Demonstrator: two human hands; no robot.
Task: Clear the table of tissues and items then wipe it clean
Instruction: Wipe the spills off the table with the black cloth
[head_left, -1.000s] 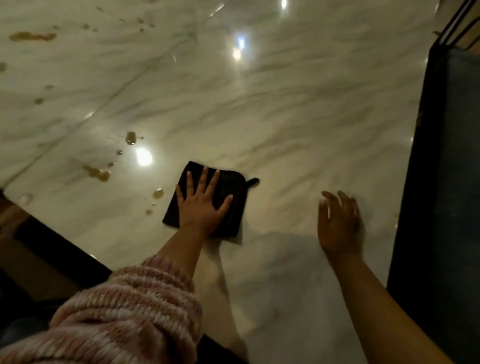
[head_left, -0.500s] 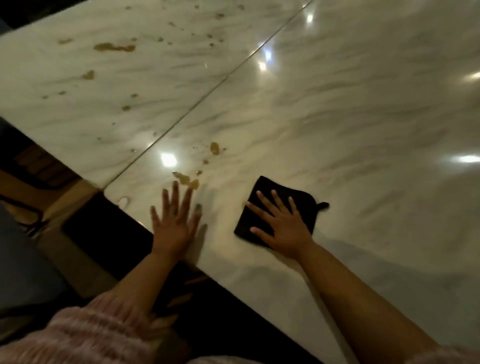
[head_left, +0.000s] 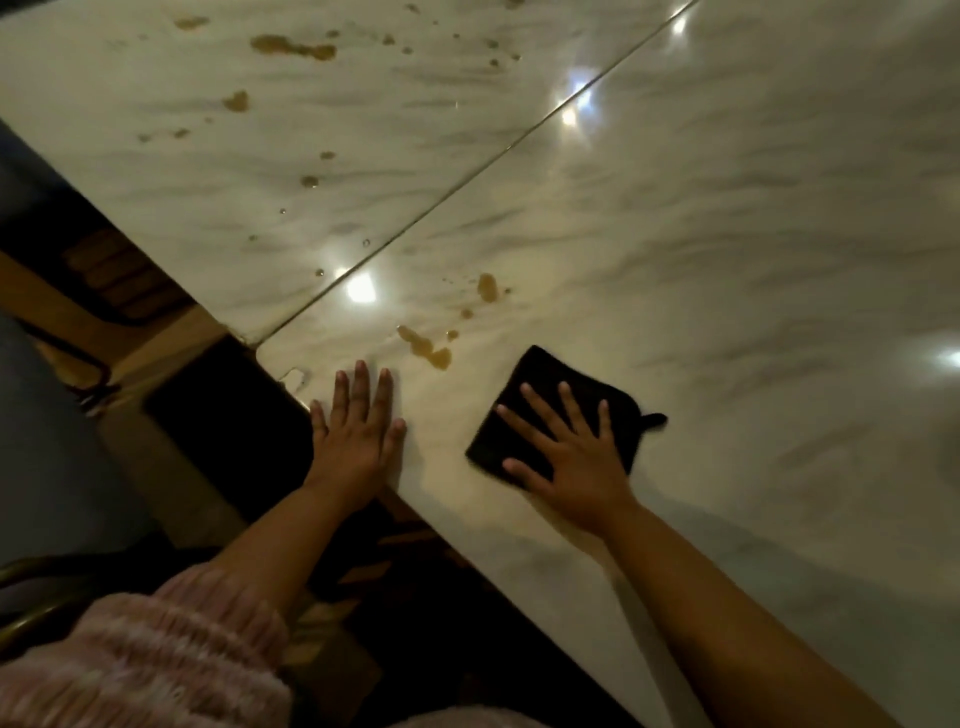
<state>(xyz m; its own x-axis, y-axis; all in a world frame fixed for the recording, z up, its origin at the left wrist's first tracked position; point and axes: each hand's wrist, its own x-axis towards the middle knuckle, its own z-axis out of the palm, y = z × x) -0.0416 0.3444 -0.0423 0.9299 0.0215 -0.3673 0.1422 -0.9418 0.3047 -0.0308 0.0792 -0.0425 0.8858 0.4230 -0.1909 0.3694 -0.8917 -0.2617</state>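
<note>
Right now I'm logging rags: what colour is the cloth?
The cloth is black, clearest in the head view.

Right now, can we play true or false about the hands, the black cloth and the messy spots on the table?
1. The right hand lies flat on the black cloth. True.
2. The left hand holds a tissue. False: it rests flat on the table near its edge, holding nothing.
3. Brown spills dot the table. True.
4. The black cloth covers the nearest of the brown spills. False: that one lies bare, just beside the cloth.
</note>
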